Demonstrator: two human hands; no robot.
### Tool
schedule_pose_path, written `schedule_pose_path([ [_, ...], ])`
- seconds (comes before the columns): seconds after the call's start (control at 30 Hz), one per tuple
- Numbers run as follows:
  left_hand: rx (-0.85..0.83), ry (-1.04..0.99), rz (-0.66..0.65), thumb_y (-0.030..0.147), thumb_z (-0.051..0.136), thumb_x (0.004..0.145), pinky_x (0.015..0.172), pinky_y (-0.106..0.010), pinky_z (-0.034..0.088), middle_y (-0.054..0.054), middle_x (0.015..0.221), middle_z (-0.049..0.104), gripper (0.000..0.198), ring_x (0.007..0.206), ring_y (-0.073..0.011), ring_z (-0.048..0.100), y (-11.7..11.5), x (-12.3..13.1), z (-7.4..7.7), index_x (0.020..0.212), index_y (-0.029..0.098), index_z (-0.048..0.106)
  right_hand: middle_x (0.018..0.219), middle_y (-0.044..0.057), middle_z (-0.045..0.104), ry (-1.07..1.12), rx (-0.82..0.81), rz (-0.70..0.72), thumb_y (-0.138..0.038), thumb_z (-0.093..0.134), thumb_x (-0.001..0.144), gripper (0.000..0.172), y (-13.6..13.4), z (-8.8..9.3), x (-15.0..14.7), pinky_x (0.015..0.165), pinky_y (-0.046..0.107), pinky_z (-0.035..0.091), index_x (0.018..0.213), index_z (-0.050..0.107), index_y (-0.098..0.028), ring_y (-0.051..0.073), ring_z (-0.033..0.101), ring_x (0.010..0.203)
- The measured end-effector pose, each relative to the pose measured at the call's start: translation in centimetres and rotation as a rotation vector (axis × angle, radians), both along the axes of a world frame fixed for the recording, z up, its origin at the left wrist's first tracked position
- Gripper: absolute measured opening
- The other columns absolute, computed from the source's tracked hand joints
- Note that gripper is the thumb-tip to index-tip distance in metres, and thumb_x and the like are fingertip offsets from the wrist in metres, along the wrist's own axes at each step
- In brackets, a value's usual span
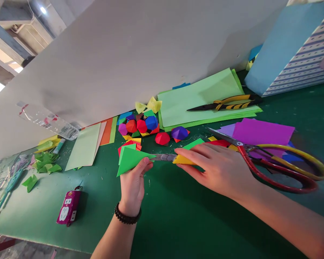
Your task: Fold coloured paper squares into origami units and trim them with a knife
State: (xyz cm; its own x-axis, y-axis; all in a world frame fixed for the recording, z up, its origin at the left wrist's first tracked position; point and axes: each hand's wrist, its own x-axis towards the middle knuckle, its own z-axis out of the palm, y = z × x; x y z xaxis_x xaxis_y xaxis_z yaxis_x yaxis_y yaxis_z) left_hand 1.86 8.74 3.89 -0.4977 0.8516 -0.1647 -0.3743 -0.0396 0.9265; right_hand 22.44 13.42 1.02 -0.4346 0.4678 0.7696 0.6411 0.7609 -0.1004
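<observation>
My left hand [133,181], with a dark bead bracelet at the wrist, pinches a folded green paper triangle [131,159] held just above the green table [175,212]. My right hand [218,167] grips a yellow-handled utility knife [178,158]. The knife's blade points left and meets the right tip of the green paper. A small stack of red and green folded papers [129,144] lies just behind the triangle.
A cluster of folded paper balls [140,124] sits behind my hands. Large red-and-yellow scissors [275,162] lie on purple sheets [261,131] at right. Pliers [226,102] rest on light green sheets [194,99]. There is a plastic bottle [47,120] at left, and a small purple carton [68,208] near the front edge.
</observation>
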Motion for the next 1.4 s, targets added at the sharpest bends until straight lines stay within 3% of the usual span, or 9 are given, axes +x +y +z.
schedule_pose_path([
  [0.17,0.036,-0.052,-0.047,0.033,0.088,0.061,0.059,-0.026,0.059,-0.003,0.070,0.072,0.030,0.062,-0.0165,0.071,0.16,-0.21,-0.03,0.075,0.013,0.071,0.076,0.002,0.067,0.001,-0.008,-0.007,-0.028,0.060,0.092,0.020,-0.20,0.05,-0.10,0.054,0.027,0.039,0.105,0.069,-0.017,0.015,0.063,0.065],
  [0.33,0.003,-0.041,-0.088,0.032,0.088,0.062,0.060,-0.026,0.060,-0.004,0.074,0.074,0.030,0.065,-0.0173,0.072,0.02,0.30,-0.28,0.078,0.013,0.071,0.076,0.002,0.067,-0.012,-0.032,-0.011,-0.030,0.058,0.093,0.023,-0.51,-0.09,-0.40,0.054,0.027,0.038,0.108,0.069,-0.017,0.015,0.062,0.063],
  [0.73,0.021,0.027,-0.019,0.032,0.087,0.062,0.060,-0.024,0.059,-0.003,0.073,0.073,0.029,0.063,-0.0156,0.071,0.12,-0.15,0.31,0.078,0.013,0.072,0.075,0.003,0.067,0.015,0.008,-0.024,-0.027,0.058,0.093,0.019,0.11,0.12,0.15,0.054,0.027,0.038,0.105,0.069,-0.016,0.014,0.062,0.064],
  [1.17,0.037,0.054,-0.091,0.028,0.085,0.066,0.059,-0.026,0.059,-0.002,0.076,0.072,0.027,0.061,-0.0148,0.069,-0.25,-0.08,0.23,0.084,0.014,0.070,0.078,0.004,0.067,0.003,-0.024,0.037,-0.026,0.055,0.093,0.025,-0.11,0.42,0.02,0.055,0.026,0.041,0.112,0.066,-0.014,0.015,0.062,0.069],
  [1.3,0.029,0.010,-0.110,0.030,0.084,0.066,0.060,-0.028,0.060,-0.003,0.077,0.072,0.025,0.065,-0.0177,0.071,-0.17,-0.45,0.39,0.079,0.014,0.069,0.077,0.003,0.067,0.008,-0.007,0.039,-0.026,0.055,0.093,0.024,0.00,0.44,0.09,0.055,0.026,0.041,0.110,0.067,-0.015,0.014,0.062,0.067],
  [1.4,-0.006,0.027,-0.166,0.029,0.083,0.066,0.061,-0.028,0.060,-0.006,0.083,0.074,0.027,0.072,-0.0201,0.072,-0.23,-0.34,0.52,0.086,0.013,0.071,0.078,0.004,0.067,-0.002,-0.003,0.049,-0.026,0.056,0.093,0.024,-0.06,0.42,0.10,0.055,0.026,0.042,0.110,0.068,-0.015,0.014,0.062,0.066],
])
